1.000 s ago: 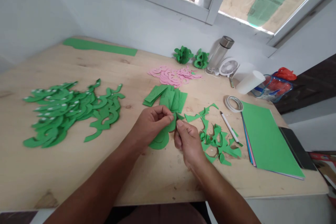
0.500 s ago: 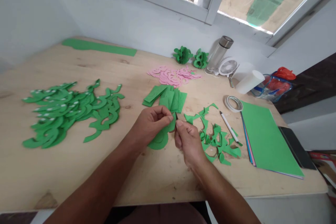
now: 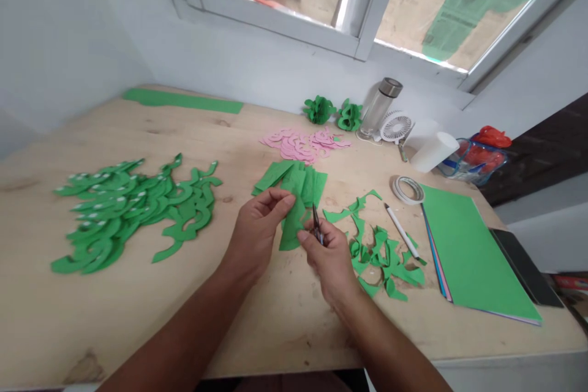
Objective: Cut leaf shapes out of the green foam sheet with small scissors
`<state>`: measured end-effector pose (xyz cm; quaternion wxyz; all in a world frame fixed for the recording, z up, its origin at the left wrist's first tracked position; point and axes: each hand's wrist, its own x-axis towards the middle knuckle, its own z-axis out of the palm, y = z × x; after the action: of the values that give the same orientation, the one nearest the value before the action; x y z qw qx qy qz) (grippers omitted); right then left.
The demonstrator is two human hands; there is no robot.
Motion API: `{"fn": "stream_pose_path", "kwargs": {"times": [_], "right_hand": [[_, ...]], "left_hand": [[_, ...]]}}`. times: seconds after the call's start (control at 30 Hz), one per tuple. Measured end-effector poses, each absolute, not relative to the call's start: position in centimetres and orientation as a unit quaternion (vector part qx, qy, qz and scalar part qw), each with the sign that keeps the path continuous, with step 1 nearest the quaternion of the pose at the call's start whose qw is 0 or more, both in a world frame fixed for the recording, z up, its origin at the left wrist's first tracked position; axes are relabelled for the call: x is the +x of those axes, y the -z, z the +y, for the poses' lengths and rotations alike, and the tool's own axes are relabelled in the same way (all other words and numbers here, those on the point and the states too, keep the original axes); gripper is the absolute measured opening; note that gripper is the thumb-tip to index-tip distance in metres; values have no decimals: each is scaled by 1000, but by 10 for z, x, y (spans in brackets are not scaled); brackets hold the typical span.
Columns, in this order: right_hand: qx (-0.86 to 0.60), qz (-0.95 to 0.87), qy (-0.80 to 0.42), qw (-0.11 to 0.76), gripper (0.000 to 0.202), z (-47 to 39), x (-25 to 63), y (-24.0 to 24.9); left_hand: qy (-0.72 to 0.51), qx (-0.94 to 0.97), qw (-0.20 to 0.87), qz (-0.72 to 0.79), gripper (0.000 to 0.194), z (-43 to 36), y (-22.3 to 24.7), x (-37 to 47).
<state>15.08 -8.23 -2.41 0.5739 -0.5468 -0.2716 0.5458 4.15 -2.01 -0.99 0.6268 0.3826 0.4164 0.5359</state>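
Observation:
Between the thumb and fingers of my left hand (image 3: 260, 226) is a piece of green paper (image 3: 290, 229), held upright above the table. My right hand (image 3: 328, 257) is closed round a small pair of scissors (image 3: 316, 220), whose dark blades point up and away. My right thumb touches the paper's lower right edge. Just beyond my hands lies a stack of green paper strips (image 3: 305, 180), partly covered by the held piece. Curly green cutouts (image 3: 124, 202) with whitish spots are heaped on the left. Green paper scraps (image 3: 383, 251) lie right of my right hand.
Pink cutouts (image 3: 303, 144) and two green paper balls (image 3: 319, 109) are towards the wall. A glass bottle (image 3: 379, 107), small fan (image 3: 395, 127), white roll (image 3: 434, 152) and basket (image 3: 475, 162) stand back right. Tape (image 3: 408, 190), a white pen (image 3: 402, 231) and green sheets (image 3: 473, 251) lie right.
The paper in my left hand has been turned and now shows a different, narrower side. The scissors have come away from its top edge, with their blades now more visible. The view has tilted up slightly.

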Motion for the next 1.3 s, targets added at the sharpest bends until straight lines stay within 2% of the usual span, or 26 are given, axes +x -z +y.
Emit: {"fn": "stream_pose_path", "kwargs": {"times": [0.23,0.47,0.63,0.8,1.3], "right_hand": [[-561,-252,-497,612,26,-76,161,26],[-588,-270,-439,623,31,-70,173,21],[-554,-262,-432,662,44,-72,173,24],[-517,-302,-469,650,59,-78,163,30],[-478,-303,-516,643,55,-82,152,39]], "left_hand": [[-522,373,653,404,22,-18,12,41],[-410,496,658,391,22,-15,12,35],[-463,427,672,390,14,-15,10,37],[-499,302,721,374,21,-18,2,41],[-542,238,721,360,24,-23,4,46]]}}
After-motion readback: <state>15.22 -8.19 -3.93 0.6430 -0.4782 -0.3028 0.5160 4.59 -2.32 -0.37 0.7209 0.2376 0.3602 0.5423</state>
